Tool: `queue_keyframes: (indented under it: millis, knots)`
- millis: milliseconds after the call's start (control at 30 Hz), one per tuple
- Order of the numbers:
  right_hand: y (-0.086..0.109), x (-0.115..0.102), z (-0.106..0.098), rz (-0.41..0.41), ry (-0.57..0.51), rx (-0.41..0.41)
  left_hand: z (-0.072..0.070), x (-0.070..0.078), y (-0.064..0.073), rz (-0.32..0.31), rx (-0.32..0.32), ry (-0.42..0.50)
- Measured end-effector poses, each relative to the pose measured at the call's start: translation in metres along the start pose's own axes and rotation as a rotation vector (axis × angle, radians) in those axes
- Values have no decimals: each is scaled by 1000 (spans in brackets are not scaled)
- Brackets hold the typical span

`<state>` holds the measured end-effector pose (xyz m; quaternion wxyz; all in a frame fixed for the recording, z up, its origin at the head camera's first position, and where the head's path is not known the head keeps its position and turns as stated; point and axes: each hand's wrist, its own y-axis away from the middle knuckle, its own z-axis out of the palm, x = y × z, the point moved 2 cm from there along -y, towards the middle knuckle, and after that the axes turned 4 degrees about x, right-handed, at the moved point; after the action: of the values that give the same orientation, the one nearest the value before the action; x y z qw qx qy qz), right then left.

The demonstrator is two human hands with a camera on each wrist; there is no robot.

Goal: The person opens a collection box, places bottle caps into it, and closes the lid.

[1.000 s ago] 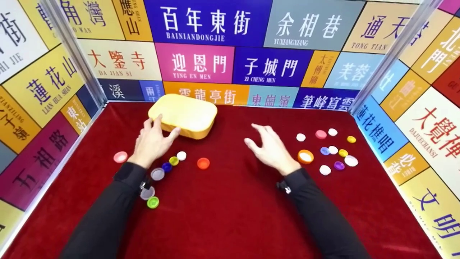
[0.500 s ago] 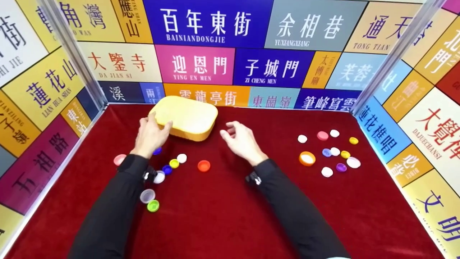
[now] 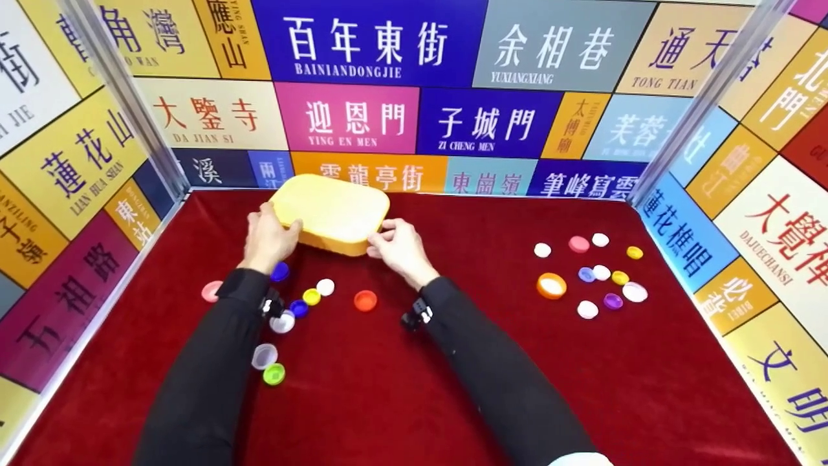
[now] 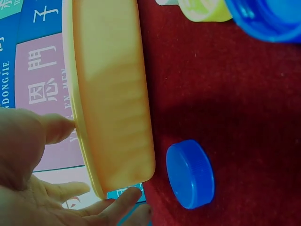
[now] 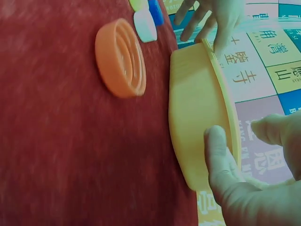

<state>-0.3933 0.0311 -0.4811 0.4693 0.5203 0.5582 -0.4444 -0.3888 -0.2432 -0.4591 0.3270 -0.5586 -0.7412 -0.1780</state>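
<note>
A yellow rectangular plastic container point(image 3: 333, 210) with rounded corners stands at the back left of the red cloth; I cannot tell whether its pale top is a lid. My left hand point(image 3: 268, 238) holds its left end, thumb against the rim and fingers round the corner. At the right front corner, my right hand point(image 3: 401, 249) has thumb and fingers spread around the edge; the right wrist view shows a gap between them. Close to the left hand lies a blue bottle cap point(image 4: 190, 174). An orange-red cap point(image 5: 120, 59) lies in front of the container.
Several caps lie at the left, among them a pink one point(image 3: 211, 291), a clear one point(image 3: 264, 356) and a green one point(image 3: 273, 374). More are scattered at the right around an orange cap point(image 3: 551, 285). Printed panels point(image 3: 349, 116) wall the table's back and sides.
My right hand has moved left from mid-table to the container's right corner. My left hand has shifted slightly left and closed in on the container's left end. The container stays about where it was.
</note>
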Motion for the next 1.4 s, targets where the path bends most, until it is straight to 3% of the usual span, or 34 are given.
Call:
queue_keyframes:
  millis: [200, 333, 700, 1133, 1400]
  knots:
    - [0, -2, 8, 69, -179, 21, -1, 3, -1, 7, -2, -15]
    - [-1, 0, 7, 99, -226, 22, -2, 5, 1, -4, -14, -32]
    - [2, 9, -8, 105, -224, 33, 2, 10, 12, -19, -62, -54]
    - [8, 11, -41, 109, -216, 46, 7, 14, 16, 46, -49, 15]
    - [16, 14, -67, 103, -143, 66, 10, 18, 22, 90, -30, -3]
